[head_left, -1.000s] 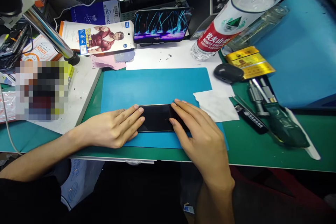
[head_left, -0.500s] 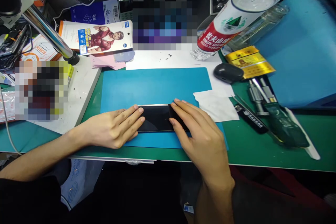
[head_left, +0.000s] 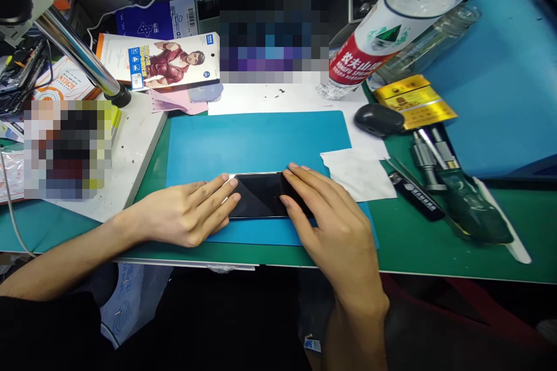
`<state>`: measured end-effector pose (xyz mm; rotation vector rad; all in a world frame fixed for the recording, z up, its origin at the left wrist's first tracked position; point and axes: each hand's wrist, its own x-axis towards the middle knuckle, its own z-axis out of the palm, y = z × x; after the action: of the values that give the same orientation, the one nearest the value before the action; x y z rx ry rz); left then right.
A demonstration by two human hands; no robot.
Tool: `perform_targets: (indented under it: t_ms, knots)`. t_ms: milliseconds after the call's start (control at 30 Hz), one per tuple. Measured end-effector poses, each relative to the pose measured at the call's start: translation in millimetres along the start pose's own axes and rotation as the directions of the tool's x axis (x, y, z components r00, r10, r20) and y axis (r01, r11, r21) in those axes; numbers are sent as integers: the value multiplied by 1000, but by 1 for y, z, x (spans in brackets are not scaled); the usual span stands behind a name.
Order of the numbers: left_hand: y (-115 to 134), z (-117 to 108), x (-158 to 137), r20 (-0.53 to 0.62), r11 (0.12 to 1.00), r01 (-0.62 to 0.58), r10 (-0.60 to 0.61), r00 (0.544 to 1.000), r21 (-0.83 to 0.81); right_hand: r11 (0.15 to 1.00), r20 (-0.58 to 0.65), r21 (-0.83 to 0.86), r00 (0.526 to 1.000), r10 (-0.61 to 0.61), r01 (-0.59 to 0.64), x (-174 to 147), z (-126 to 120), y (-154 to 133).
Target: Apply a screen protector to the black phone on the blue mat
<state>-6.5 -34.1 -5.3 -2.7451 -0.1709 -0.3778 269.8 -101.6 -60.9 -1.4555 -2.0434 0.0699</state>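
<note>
A smartphone with a glossy black face lies crosswise on the blue mat. My left hand grips its left end, fingers pressed together over the edge and covering that end. Over the right end curves my right hand, its fingertips along the far edge and the thumb on the face nearer me. Only the middle of the phone shows between the hands. Right of the mat is a white cloth or tissue, a little beyond my right hand.
A water bottle stands at the back right. Near it are a black mouse-like object, a gold packet and several hand tools. A lamp post and a printed box occupy the left back.
Both hands keep their places on the phone. A lighter reflection now shows on the phone's face near my left fingertips.
</note>
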Motion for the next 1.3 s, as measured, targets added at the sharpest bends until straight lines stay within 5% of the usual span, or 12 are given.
perform_targets:
  t_ms: [600, 1300]
  knots:
    - [-2, -1, 0, -40, 1000, -6, 7, 999, 17, 1000, 3, 8, 1000, 12, -12, 0, 1, 0]
    - [-7, -3, -4, -52, 984, 69, -79, 996, -165, 999, 37, -7, 998, -54, 54, 1, -4, 2]
